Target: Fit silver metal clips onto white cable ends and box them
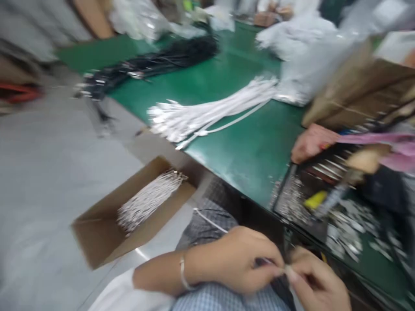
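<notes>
Low in the head view, my left hand (243, 261) is closed in a pinch on a thin white cable (210, 221). The cable's free end sticks out to the left above my wrist, over my lap. My right hand (316, 278) is closed too, thumb and finger pressed together right against my left fingertips. What it pinches is too small and blurred to make out. Both hands are above my lap, by the front edge of the green table (240, 160).
A cardboard box (94, 237) with a bundle of white cables (151, 201) stands at left. On the table lie a white cable bundle (214, 110), a black cable bundle (162, 58) and plastic bags (301, 52). A tray (285, 185) at right holds small metal parts and tools.
</notes>
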The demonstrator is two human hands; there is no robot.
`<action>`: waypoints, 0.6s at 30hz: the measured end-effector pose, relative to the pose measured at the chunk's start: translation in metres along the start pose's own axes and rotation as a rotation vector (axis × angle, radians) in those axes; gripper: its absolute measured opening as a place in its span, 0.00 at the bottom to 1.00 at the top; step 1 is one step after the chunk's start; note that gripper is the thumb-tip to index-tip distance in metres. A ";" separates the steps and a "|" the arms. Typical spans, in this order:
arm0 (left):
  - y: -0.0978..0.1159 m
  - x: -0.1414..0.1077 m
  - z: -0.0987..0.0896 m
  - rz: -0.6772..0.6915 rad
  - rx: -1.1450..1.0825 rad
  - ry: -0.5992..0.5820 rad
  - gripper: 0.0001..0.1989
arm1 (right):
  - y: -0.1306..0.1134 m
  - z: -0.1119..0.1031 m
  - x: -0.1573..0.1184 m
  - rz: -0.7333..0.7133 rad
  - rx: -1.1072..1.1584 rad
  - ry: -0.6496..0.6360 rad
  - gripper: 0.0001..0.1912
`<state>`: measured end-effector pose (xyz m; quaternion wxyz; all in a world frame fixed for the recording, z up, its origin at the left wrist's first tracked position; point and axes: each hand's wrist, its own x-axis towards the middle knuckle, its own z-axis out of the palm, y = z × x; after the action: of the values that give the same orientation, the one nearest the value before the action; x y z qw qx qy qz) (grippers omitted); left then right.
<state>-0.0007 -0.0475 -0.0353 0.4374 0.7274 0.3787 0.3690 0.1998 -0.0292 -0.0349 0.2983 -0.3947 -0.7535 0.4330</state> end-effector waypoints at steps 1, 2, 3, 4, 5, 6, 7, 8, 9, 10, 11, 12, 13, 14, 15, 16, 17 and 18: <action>0.002 0.001 -0.004 -0.041 -0.008 -0.009 0.07 | 0.000 0.000 0.002 -0.004 0.054 -0.032 0.15; 0.003 0.003 -0.007 -0.081 -0.020 -0.002 0.07 | 0.001 0.001 0.004 -0.012 0.105 -0.007 0.14; 0.003 0.005 -0.010 -0.117 -0.020 0.001 0.07 | 0.003 0.002 0.007 -0.001 0.152 0.036 0.13; 0.004 0.008 -0.011 -0.147 -0.036 0.016 0.07 | 0.006 0.002 0.009 0.019 0.214 0.108 0.12; 0.004 0.010 -0.012 -0.182 -0.047 0.033 0.06 | 0.008 0.002 0.010 0.039 0.279 0.193 0.11; 0.003 0.012 -0.013 -0.208 -0.066 0.052 0.06 | 0.010 0.002 0.010 0.053 0.322 0.258 0.10; 0.003 0.013 -0.012 -0.231 -0.089 0.067 0.06 | 0.010 0.001 0.010 0.060 0.340 0.293 0.09; 0.002 0.013 -0.012 -0.250 -0.113 0.080 0.06 | 0.010 0.000 0.010 0.058 0.333 0.290 0.08; 0.002 0.013 -0.011 -0.264 -0.136 0.090 0.06 | 0.010 -0.001 0.010 0.050 0.308 0.257 0.07; 0.001 0.012 -0.011 -0.278 -0.155 0.095 0.06 | 0.009 -0.001 0.011 0.042 0.279 0.206 0.04; 0.001 0.012 -0.011 -0.289 -0.168 0.101 0.06 | 0.008 -0.002 0.012 0.032 0.259 0.156 0.02; 0.000 0.012 -0.011 -0.299 -0.176 0.109 0.06 | 0.007 -0.002 0.013 0.022 0.249 0.121 0.02; 0.000 0.012 -0.011 -0.306 -0.180 0.118 0.06 | 0.007 -0.001 0.014 0.017 0.247 0.104 0.04; 0.000 0.013 -0.012 -0.311 -0.181 0.129 0.06 | 0.006 0.000 0.016 0.014 0.245 0.095 0.06; 0.001 0.013 -0.012 -0.313 -0.179 0.139 0.07 | 0.006 0.001 0.018 0.009 0.239 0.093 0.06; 0.001 0.014 -0.013 -0.315 -0.176 0.149 0.07 | 0.006 0.002 0.020 0.003 0.230 0.092 0.06; 0.002 0.015 -0.014 -0.315 -0.171 0.156 0.07 | 0.005 0.003 0.023 -0.007 0.219 0.097 0.07; 0.002 0.015 -0.014 -0.314 -0.166 0.151 0.07 | 0.004 0.003 0.025 -0.023 0.208 0.107 0.07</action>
<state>-0.0056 -0.0298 -0.0254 0.5185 0.5911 0.4876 0.3795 0.1864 -0.0082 -0.0370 0.3823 -0.3756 -0.6919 0.4837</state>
